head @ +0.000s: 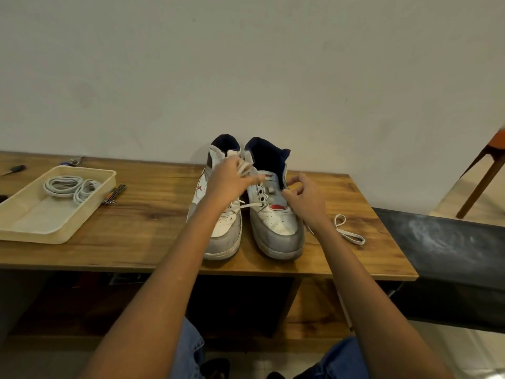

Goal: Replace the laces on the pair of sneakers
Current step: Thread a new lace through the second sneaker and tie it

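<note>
1. Two white-and-grey high-top sneakers stand side by side at the middle of the wooden counter [153, 214], toes toward me, heels against the wall. I am working on the right sneaker [276, 214]; the left sneaker [222, 228] sits just beside it, touching or nearly so.
2. My left hand [232, 179] reaches across the left sneaker. Its fingers are blurred by motion, bunched round what looks like a gathered white lace at the upper eyelets; I read it as gripping the lace, with some doubt.
3. My right hand [304, 199] sits at the right side of the right sneaker's throat, fingers curled, thumb and forefinger close together by the tongue edge. Whether they pinch anything I cannot tell.
4. The old lace [251, 205] runs crosswise from the lowest eyelets of the right sneaker out toward the left sneaker; upper eyelets look bare. A loose lace end [349, 231] lies looped on the counter, right of the sneaker.
5. Key relation: the lace leaves the sneaker leftward, across its long axis, so my left hand is nearer for pulling it out; my right hand steadies.
6. Replacement laces [72, 187] lie coiled in the cream tray [32, 231], well to the left.
7. Judgement: early stage, removal not finished.
</note>
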A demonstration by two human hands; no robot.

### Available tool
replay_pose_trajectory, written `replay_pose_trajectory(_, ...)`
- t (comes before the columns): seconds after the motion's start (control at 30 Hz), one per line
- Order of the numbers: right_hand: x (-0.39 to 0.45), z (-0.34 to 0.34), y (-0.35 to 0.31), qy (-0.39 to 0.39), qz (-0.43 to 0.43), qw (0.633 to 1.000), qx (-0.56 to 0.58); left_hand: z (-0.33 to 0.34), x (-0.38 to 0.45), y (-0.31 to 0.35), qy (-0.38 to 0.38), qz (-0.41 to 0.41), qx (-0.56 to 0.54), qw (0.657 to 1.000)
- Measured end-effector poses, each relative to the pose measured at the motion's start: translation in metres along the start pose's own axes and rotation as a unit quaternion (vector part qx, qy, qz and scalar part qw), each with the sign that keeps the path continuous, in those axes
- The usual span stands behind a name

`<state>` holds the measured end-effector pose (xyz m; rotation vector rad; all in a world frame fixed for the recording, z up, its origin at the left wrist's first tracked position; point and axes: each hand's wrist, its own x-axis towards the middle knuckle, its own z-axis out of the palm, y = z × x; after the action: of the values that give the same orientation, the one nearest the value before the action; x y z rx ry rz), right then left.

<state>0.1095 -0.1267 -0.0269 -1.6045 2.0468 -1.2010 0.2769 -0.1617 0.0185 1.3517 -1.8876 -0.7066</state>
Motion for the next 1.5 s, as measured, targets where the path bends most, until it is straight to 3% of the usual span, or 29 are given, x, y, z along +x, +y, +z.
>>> replay_pose_trajectory(0.07,0.003,-0.010,0.007,-0.026,0.038,0.995,0.085,0.014,-0.005,-0.001,-0.095,0.007,0.108,0.990)
replay_pose_trajectory(0.13,0.006,-0.024,0.016,-0.005,0.076,0.989,0.130,0.022,-0.008,-0.001,-0.143,0.002,0.163,0.976)
replay_pose_trajectory(0.2,0.008,-0.035,0.024,0.008,0.088,0.988,0.128,0.022,-0.009,0.001,-0.126,0.003,0.187,0.974)
replay_pose_trajectory(0.33,0.005,-0.028,0.023,-0.077,0.071,0.991,0.079,0.026,-0.010,0.000,-0.084,-0.008,0.182,0.980)
replay_pose_trajectory(0.43,0.003,-0.009,0.014,-0.083,0.045,0.995,-0.017,0.032,-0.012,-0.001,-0.048,0.007,0.158,0.986)
replay_pose_trajectory(0.5,0.005,-0.002,0.010,-0.061,0.045,0.995,-0.069,0.032,-0.013,0.000,0.009,0.021,0.112,0.993)
replay_pose_trajectory(0.63,0.008,-0.001,0.010,-0.034,0.082,0.994,-0.063,0.014,-0.008,0.005,0.242,0.004,0.005,0.970)
replay_pose_trajectory(0.73,0.009,-0.002,0.009,-0.026,0.087,0.995,-0.049,-0.013,0.006,0.003,0.425,-0.055,-0.180,0.886)
replay_pose_trajectory(0.8,0.007,-0.001,0.008,-0.035,0.078,0.995,-0.053,-0.019,0.011,-0.001,0.460,-0.095,-0.273,0.840)
replay_pose_trajectory(1.0,0.007,0.004,0.008,-0.030,0.056,0.995,-0.073,-0.004,0.011,0.003,0.241,-0.170,-0.487,0.822)
replay_pose_trajectory(1.07,0.007,0.003,0.010,-0.024,0.053,0.996,-0.066,-0.001,0.009,-0.001,0.160,-0.170,-0.376,0.897)
replay_pose_trajectory(1.13,0.006,0.003,0.011,-0.017,0.045,0.997,-0.064,0.005,0.003,-0.004,0.063,-0.113,-0.135,0.982)
replay_pose_trajectory(1.17,0.005,0.003,0.011,-0.016,0.042,0.997,-0.066,0.009,0.000,-0.005,0.023,-0.072,-0.027,0.997)
replay_pose_trajectory(1.23,0.005,0.003,0.011,-0.018,0.042,0.997,-0.064,0.017,-0.003,-0.005,-0.052,-0.014,0.092,0.994)
replay_pose_trajectory(1.3,0.006,0.004,0.011,-0.021,0.047,0.997,-0.060,0.024,-0.006,-0.003,-0.099,-0.001,0.131,0.986)
replay_pose_trajectory(1.5,0.004,0.005,0.010,-0.009,0.051,0.996,-0.067,0.033,-0.008,-0.002,-0.065,0.005,0.174,0.983)
